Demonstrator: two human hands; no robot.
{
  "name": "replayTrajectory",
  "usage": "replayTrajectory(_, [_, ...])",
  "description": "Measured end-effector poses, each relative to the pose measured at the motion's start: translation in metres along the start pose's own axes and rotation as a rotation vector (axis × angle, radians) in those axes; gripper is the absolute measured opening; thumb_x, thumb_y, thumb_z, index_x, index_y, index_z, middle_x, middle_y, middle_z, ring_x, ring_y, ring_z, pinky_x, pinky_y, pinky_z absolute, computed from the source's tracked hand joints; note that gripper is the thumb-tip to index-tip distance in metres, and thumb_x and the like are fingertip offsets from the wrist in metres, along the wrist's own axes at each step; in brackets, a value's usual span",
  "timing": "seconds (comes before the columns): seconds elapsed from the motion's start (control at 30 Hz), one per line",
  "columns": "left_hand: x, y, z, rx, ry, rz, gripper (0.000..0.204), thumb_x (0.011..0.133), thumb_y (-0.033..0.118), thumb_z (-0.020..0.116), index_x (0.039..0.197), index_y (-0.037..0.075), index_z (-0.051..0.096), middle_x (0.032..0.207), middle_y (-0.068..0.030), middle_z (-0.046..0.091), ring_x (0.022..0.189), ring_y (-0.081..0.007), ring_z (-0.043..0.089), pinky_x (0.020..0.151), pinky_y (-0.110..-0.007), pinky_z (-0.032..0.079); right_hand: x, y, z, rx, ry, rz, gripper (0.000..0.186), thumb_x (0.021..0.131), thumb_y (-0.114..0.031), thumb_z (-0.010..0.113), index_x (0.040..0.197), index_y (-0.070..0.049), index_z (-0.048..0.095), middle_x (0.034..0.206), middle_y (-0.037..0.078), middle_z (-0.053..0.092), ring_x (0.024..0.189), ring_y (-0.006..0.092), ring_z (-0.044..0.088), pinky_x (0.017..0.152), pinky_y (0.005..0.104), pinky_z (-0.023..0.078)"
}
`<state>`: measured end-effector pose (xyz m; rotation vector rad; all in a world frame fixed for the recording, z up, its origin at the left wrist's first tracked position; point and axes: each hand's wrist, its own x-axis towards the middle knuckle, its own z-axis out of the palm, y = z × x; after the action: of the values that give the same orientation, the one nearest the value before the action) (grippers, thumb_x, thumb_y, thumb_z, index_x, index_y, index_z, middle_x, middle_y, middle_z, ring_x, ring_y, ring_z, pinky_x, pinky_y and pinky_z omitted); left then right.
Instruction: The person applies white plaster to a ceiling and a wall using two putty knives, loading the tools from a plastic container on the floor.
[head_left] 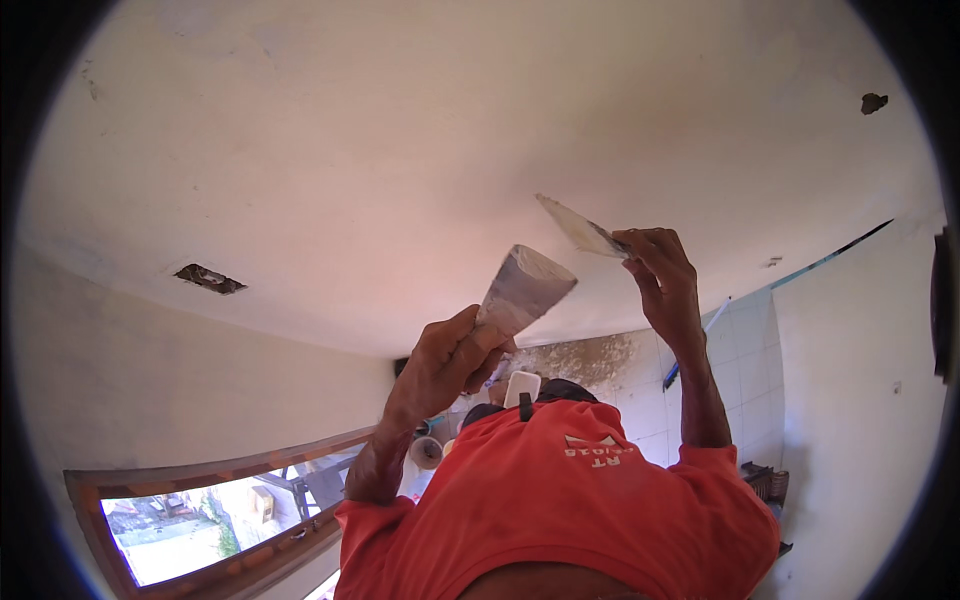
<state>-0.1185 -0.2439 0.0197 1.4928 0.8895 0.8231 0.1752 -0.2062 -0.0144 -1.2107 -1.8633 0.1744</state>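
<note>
As forearms (pixel 705 400) angle up, L fingers (pixel 458 345) closed on scraper (pixel 525 290), R fingers (pixel 655 247) pinching 2nd, thinner-looking blade (pixel 580 229).

The hands (pixel 448 355) hide the gripped ends of both scrapers (pixel 527 290).

White lettering (pixel 606 461) across the red shirt (pixel 540 500)

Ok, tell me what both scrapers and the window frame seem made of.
Left scraper, in the left hand: probably metal, dull grey under whitish smears. Right scraper, in the right hand: metal or plastic; matte, pale coating hides which. Window frame: seemingly wood, brown with patchy finish.
</note>
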Motion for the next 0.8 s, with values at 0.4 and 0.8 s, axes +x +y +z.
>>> replayTrajectory(0.4, [0.009,-0.008,0.007,-0.143,-0.041,-0.130,0.034,0.106,0.030,0.044,0.094,0.001,0.059,0.062,-0.0005,0.050,0.045,-0.0041,0.040,0.041,-0.023,0.031,-0.003,0.007,-0.003,-0.020,0.087,-0.102,0.040,0.078,0.009,0.068,0.115,-0.007,0.070,0.099,0.009,0.067,0.094,0.0282,0.062,0.077,0.0386,0.053])
replayTrajectory(0.8, [0.009,0.008,0.007,-0.063,-0.065,-0.099,0.030,0.104,0.023,0.045,0.093,0.000,0.060,0.061,-0.0011,0.051,0.043,-0.0050,0.040,0.041,-0.024,0.031,-0.019,0.018,0.006,-0.321,-0.060,-0.151,0.034,0.086,0.000,0.066,0.120,-0.007,0.066,0.100,0.008,0.066,0.090,0.0285,0.061,0.076,0.0351,0.051])
